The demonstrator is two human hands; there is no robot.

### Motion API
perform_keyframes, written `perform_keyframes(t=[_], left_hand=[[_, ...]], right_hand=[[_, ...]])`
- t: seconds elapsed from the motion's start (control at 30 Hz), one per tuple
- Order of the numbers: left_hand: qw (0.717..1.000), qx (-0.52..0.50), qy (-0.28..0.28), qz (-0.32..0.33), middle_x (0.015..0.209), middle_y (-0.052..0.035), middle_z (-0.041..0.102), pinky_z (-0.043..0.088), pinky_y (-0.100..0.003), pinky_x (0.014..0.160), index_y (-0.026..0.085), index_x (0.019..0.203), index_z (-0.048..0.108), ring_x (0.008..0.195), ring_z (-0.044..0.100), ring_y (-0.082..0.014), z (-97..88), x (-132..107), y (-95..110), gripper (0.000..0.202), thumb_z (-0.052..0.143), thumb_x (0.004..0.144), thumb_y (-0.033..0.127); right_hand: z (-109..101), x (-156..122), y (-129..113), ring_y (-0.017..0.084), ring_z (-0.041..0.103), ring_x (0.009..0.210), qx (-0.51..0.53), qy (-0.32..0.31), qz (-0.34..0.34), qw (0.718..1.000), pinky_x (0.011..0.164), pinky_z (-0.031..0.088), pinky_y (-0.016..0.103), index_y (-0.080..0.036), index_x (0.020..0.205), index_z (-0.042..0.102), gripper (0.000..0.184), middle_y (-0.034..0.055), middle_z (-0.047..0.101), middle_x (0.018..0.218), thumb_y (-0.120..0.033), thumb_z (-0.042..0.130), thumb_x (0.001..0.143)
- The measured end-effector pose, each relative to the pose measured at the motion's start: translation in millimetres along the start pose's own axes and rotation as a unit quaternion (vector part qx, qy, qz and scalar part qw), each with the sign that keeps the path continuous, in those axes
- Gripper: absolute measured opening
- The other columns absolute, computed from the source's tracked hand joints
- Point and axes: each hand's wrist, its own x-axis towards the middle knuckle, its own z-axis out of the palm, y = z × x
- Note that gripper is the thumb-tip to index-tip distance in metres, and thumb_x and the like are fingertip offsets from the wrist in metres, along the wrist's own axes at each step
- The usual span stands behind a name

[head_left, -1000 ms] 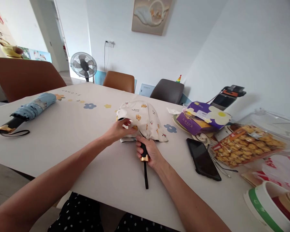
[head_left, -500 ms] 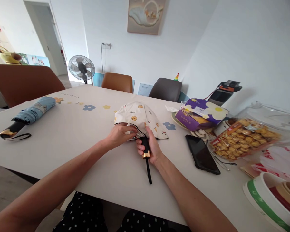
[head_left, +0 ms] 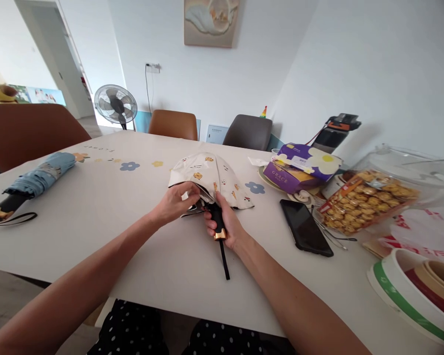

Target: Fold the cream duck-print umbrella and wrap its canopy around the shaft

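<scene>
Umbrella [head_left: 210, 173] rests on the table [head_left: 163, 276], left of the phone [head_left: 306, 228]; my right hand [head_left: 228, 221] wraps the handle [head_left: 217, 217], my left hand [head_left: 173, 201] seems to pinch the canopy [head_left: 192, 167] at its edge, which could slip free if that pinch slackens.

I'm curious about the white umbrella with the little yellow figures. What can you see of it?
The white umbrella has a thin-looking canopy printed with small yellow-orange figures and edged in dark trim. The canopy is loosely bunched, neither spread out nor wrapped tight, and lies on the table, pointing away from the person. Its black handle ends in a gold-coloured band, with a black strap trailing nearer. The right hand grips the handle; the left hand touches the canopy's near edge.
</scene>
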Motion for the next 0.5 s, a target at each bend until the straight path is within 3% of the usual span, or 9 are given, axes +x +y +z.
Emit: perform_keyframes(t=[0.1,0.2,0.37,0.5], left_hand=[[0.999,-0.011,0.029,-0.03,0.08,0.0001,0.062,0.043,-0.026,0.071,0.019,0.073,0.054,0.078,0.055,-0.0148,-9.8,2.4,3.9,0.009,0.05,0.075,0.026],[0.998,0.048,0.033,-0.039,0.074,0.001,0.061,0.042,-0.025,0.065,0.019,0.068,0.054,0.071,0.054,-0.0144,-15.1,4.6,1.3,0.007,0.048,0.07,0.022],[0.974,0.214,-0.072,0.02,0.075,0.0004,0.063,0.04,-0.027,0.063,0.021,0.072,0.059,0.069,0.055,-0.0168,-3.5,1.0,-7.7,0.009,0.053,0.069,0.027],[0.967,0.242,-0.079,0.007,0.075,0.0012,0.064,0.04,-0.028,0.06,0.023,0.078,0.057,0.064,0.055,-0.0161,8.1,-4.7,-5.9,0.019,0.057,0.071,0.04]], right_hand=[[-0.8,1.1,0.1,0.005,0.037,0.033,0.007,0.003,0.002,1.0,0.028,0.035,0.019,-0.014,0.074,0.052,0.047,-0.005,0.044,0.054,-0.061,0.05,0.079],[-2.0,2.7,0.7,0.005,0.037,0.033,0.012,0.002,0.003,1.0,0.028,0.036,0.019,-0.015,0.071,0.05,0.046,-0.005,0.044,0.053,-0.06,0.05,0.08],[-0.9,2.2,0.9,0.005,0.038,0.033,-0.003,0.005,-0.006,1.0,0.028,0.037,0.019,-0.015,0.069,0.049,0.046,-0.0041,0.045,0.053,-0.059,0.051,0.08],[1.0,0.6,0.4,0.005,0.039,0.032,-0.018,0.012,-0.019,1.0,0.028,0.037,0.02,-0.015,0.07,0.05,0.045,-0.0038,0.045,0.053,-0.059,0.049,0.081]])
